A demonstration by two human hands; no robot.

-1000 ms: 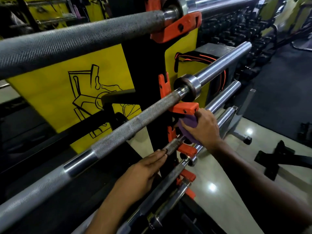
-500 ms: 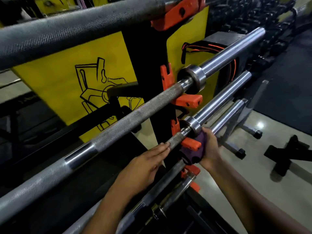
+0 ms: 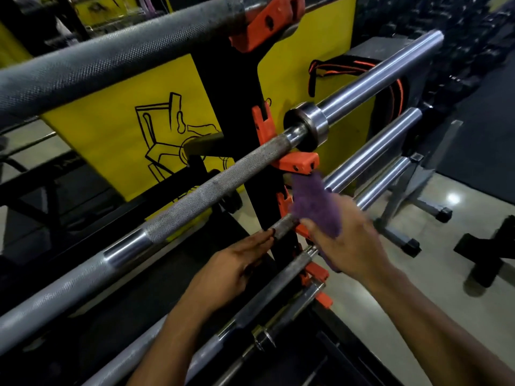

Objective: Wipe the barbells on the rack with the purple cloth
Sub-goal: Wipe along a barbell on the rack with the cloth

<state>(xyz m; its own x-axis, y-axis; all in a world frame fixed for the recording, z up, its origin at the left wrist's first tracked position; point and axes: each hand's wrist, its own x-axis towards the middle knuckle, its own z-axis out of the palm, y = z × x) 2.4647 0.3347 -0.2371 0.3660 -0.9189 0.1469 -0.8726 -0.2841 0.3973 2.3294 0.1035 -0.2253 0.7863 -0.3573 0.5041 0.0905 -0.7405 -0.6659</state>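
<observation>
Right hand point(image 3: 348, 240) fingers curled round the purple cloth point(image 3: 315, 204), bunched against the third barbell point(image 3: 370, 154) by the black rack post point(image 3: 231, 87), just under an orange hook point(image 3: 298, 162). Left hand point(image 3: 237, 266) flat, fingers straight, tips touching that bar's knurled part. More barbells above and below; yellow panel point(image 3: 111, 129) behind.

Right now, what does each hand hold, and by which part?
The right hand grips the purple cloth by its lower part. The left hand holds nothing; its straight fingers rest on a barbell.
</observation>
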